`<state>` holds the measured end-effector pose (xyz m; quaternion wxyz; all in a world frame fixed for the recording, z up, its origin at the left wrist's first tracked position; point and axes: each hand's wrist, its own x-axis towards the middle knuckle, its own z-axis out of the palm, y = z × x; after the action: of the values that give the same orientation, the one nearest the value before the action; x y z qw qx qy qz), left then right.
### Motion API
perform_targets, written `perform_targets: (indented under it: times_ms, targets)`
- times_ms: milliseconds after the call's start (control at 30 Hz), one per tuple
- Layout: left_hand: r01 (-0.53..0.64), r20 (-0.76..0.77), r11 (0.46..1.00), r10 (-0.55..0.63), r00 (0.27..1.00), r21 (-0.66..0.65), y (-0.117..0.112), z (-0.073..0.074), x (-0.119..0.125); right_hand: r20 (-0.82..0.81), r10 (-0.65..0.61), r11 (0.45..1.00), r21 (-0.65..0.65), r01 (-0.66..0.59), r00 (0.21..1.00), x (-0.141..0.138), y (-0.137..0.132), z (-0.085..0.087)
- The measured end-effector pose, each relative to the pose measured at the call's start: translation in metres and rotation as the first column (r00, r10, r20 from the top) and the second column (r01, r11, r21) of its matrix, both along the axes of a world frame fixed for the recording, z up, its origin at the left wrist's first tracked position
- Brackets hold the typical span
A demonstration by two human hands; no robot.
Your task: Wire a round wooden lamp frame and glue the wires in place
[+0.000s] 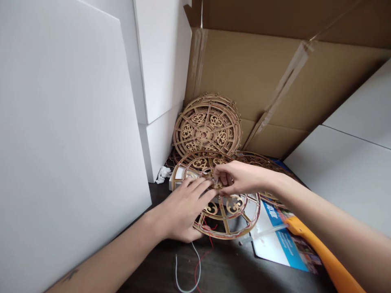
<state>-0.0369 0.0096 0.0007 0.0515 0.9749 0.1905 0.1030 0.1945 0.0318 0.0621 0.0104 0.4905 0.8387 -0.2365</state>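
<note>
A round fretwork plywood wheel (234,203), steadied by the open left hand (183,211), hub pinched by the right hand (241,177); thin spokes could be snapped by hard pressing.

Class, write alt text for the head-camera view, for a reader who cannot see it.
The left hand presses flat on a laser-cut wooden wheel while the right hand pinches at its hub. More wheels lean against a cardboard box behind, and an orange-handled tool lies to the right.
</note>
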Motion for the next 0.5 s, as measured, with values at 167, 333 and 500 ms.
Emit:
perform_targets:
  times_ms: [167, 333, 500]
  targets:
    - [0.003, 0.006, 1.000, -0.003, 1.000, 0.001, 0.0012, -0.0020, 0.0006, 0.054, -0.060, 0.998, 0.027, 0.059, 0.997, 0.0031, -0.0017, 0.0003]
    - [0.005, 0.019, 1.000, -0.005, 1.000, 0.001, 0.0011, -0.0025, 0.0007, 0.088, -0.072, 0.996, 0.049, 0.068, 0.994, 0.0025, -0.0021, 0.0013]
    - [0.003, 0.001, 1.000, -0.003, 1.000, 0.012, 0.0003, -0.0014, 0.0000, 0.107, -0.056, 0.997, 0.063, 0.049, 0.993, 0.0029, 0.0003, -0.0004]
